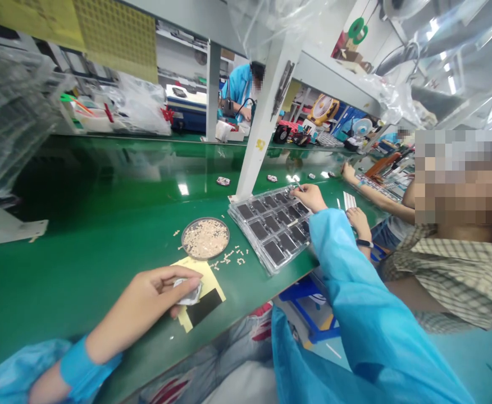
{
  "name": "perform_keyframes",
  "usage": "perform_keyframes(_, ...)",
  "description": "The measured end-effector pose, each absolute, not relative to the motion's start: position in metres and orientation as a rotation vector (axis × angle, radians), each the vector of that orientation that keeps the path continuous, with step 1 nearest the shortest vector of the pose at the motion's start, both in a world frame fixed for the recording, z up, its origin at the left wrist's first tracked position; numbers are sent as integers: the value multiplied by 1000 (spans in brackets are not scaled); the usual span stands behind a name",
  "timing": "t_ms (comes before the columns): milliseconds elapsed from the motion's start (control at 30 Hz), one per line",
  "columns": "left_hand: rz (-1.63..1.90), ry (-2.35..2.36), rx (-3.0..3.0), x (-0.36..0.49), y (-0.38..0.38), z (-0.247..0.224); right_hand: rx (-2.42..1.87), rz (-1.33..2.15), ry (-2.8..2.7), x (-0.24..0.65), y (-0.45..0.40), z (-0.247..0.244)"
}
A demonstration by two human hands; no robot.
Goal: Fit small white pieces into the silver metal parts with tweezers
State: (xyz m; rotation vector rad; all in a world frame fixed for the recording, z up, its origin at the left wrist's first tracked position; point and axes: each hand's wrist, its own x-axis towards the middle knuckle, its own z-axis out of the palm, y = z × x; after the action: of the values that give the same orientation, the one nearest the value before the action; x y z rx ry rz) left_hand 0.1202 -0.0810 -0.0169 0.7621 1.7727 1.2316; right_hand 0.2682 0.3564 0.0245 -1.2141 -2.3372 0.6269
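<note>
My left hand (149,300) pinches a small pale device housing (188,293) between thumb and fingers. Below it, a yellow paper sheet (207,278) with a dark rectangle lies on the green table. My right hand (312,197) reaches over the far right corner of a clear plastic tray (267,264). Its fingers are pinched at a thin greyish piece, too small to name. Dark rectangular screens (274,252) fill the tray's compartments. Between my hands stands a round dish (205,238) of small beige pieces, with several more scattered beside it.
A white post (265,120) rises behind the tray. Small devices (223,181) lie in a row along the green table (103,219). At the right sits a co-worker (452,269) in a checked shirt, arms on the table. Stacked clear trays (14,112) stand at the left.
</note>
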Motion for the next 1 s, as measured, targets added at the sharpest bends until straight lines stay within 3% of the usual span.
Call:
perform_keyframes(133,1270,1703,733,126,-80,-15,-1004,832,-2321,278,289,35)
perform_keyframes(300,1357,1655,656,128,-79,-17,-477,1586,-2159,276,192,34)
perform_keyframes(633,1514,1632,467,129,-76,-12,-255,2158,-1985,266,101,5)
perform_keyframes(867,1564,1642,548,127,-78,-18,-450,1983,-2081,263,90,-9)
perform_keyframes(1000,1571,1649,565,127,-79,-17,-335,1940,-2175,260,93,-10)
